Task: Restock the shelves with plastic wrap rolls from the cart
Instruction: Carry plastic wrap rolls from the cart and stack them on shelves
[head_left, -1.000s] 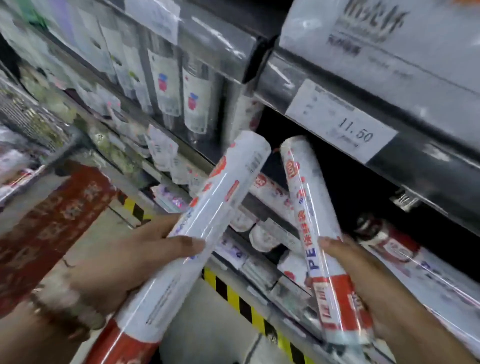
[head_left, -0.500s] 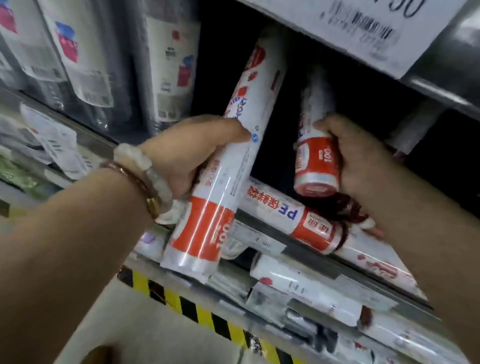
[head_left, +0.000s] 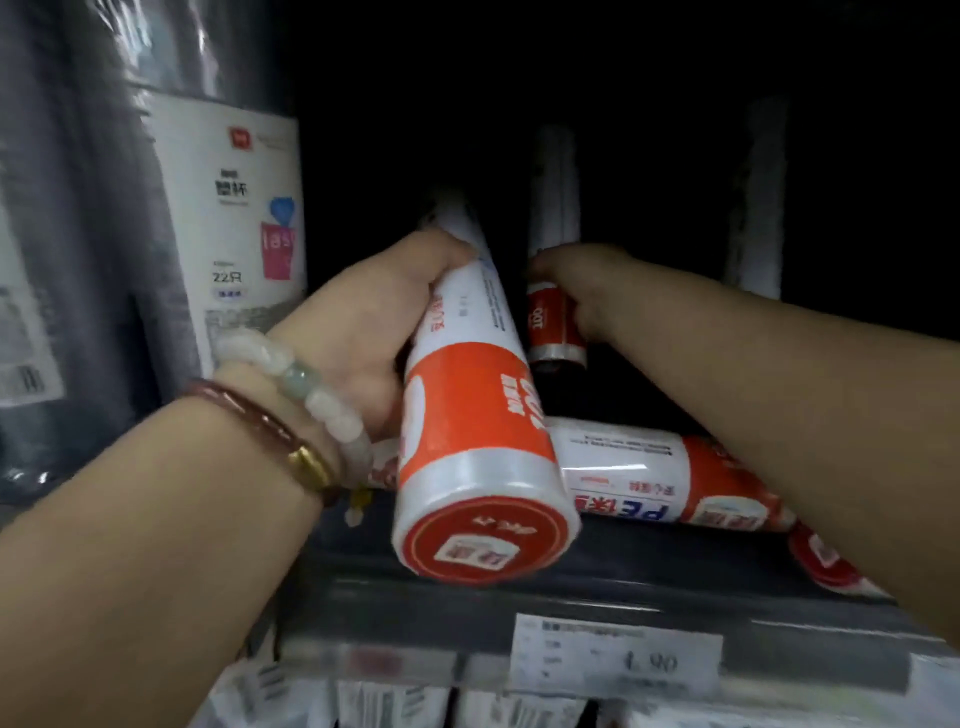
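Both rolls pushed deeper since earlier: left hand (head_left: 363, 322) clamps near roll (head_left: 467, 395), axis pointing far; right hand (head_left: 582, 291) grips far roll (head_left: 553, 322) upright on shelf (head_left: 623, 592).

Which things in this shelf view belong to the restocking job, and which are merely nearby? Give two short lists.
Part of the job:
- left hand gripping a white, orange-banded plastic wrap roll
- right hand gripping a second orange-banded roll
- dark shelf
- similar roll lying flat on the shelf

Merely nearby:
- grey wrapped cup pack with white label
- white price tag
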